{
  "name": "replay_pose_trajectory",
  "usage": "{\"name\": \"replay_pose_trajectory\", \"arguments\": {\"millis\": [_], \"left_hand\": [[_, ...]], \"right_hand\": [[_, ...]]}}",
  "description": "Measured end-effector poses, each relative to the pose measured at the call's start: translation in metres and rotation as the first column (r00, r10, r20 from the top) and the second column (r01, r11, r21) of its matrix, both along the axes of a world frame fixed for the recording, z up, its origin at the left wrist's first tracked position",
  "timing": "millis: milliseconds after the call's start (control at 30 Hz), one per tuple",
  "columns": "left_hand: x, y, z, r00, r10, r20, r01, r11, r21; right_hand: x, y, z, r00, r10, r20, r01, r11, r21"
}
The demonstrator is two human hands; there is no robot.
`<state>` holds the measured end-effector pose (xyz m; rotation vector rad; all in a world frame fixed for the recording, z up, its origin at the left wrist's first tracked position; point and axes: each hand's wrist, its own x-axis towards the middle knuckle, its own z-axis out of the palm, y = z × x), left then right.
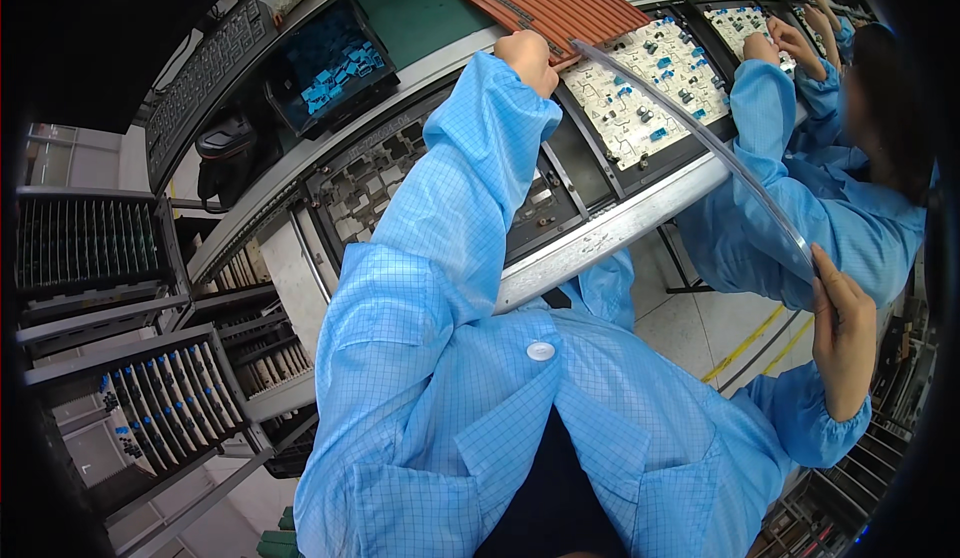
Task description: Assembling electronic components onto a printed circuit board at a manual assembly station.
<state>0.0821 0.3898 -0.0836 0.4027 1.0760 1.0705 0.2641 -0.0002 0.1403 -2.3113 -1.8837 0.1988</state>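
Note:
My left hand [528,61] is closed at the near left corner of an orange ribbed tray [560,3], its fingertips partly hidden. Dark strips of small parts lie in some of the tray's grooves. A long, clear plastic tube [700,130] runs from beside that corner down to the right. Its lower end is gripped by my right hand [845,328], with the fingers pressed along it. Just below the tray, a pale circuit board [640,98] with blue and dark components sits in a black carrier on the line.
A co-worker's hands [775,46] work at another board [735,26] on the right. A black bin [355,28] of blue components, a keyboard [205,88] and a handheld scanner [225,138] are at the left. Racks of boards [165,408] stand lower left. The metal rail [610,233] runs before me.

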Motion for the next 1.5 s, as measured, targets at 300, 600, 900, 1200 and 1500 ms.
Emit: {"name": "replay_pose_trajectory", "arguments": {"millis": [300,600,900,1200,1500], "left_hand": [[0.002,-0.009,0.007,0.996,0.092,-0.017,-0.094,0.981,-0.168],[0.0,-0.003,0.004,0.99,0.142,-0.026,-0.144,0.964,-0.222],[-0.009,-0.013,0.008,0.977,-0.019,0.21,-0.013,0.988,0.152],[-0.003,-0.001,-0.001,0.995,0.096,0.038,-0.09,0.985,-0.147],[-0.004,-0.008,0.011,0.993,0.083,0.085,-0.084,0.996,0.011]], "right_hand": [[0.002,0.001,-0.002,0.999,0.032,0.005,-0.032,0.999,-0.002],[0.002,0.001,-0.004,1.0,0.009,0.0,-0.009,1.0,-0.01],[0.001,0.004,0.005,0.998,0.012,0.063,-0.01,0.999,-0.035],[0.002,0.009,0.011,0.987,0.093,0.129,-0.099,0.994,0.044],[0.006,0.012,0.02,0.987,0.09,0.135,-0.09,0.996,-0.005]]}}
